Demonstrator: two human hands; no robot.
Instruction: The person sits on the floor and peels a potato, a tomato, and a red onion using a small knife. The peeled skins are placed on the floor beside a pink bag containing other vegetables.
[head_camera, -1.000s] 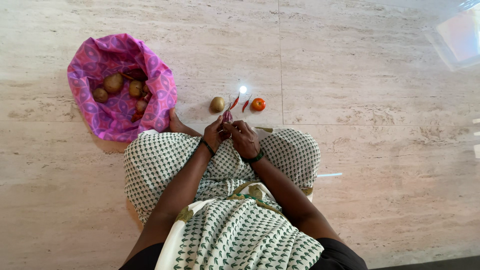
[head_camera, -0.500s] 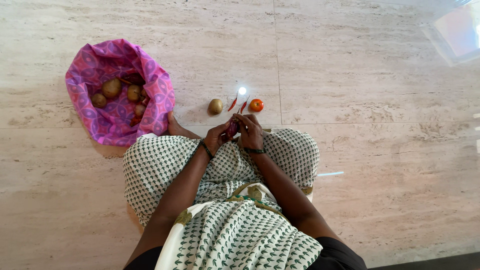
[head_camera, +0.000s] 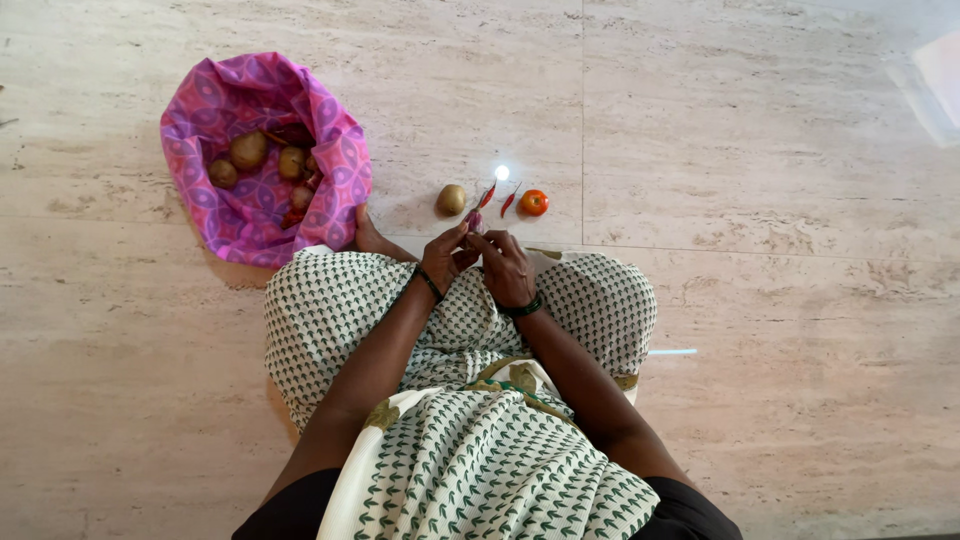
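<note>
Left hand: the left hand (head_camera: 443, 258) is closing its fingers around a small purple onion (head_camera: 474, 222), thumb and fingertips pinching it from the left side.
Right hand: the right hand (head_camera: 507, 268) is curling onto the same onion from the right, fingers bent over it, so both hands are gripping one thing.
Onion position: it is sitting between the two sets of fingertips, just above the front edge of the person's lap, raised off the floor.
Onion axis: its long axis is pointing away from the body toward the row of vegetables; only its tip is showing, the rest is hidden by fingers.
Nearer hand: neither is clearly nearer, since both are touching it.
Just beyond the hands: a potato (head_camera: 450, 199), two red chillies (head_camera: 489, 194) and a tomato (head_camera: 534, 202) are lying in a row on the floor (head_camera: 760, 150), near the onion but apart from it.
Further left: a pink patterned cloth bag (head_camera: 205, 120) is lying open on the floor, well apart from the hands, holding more potatoes (head_camera: 248, 150).
Lap: the patterned green-and-white garment (head_camera: 330, 310) is spreading under both forearms.
</note>
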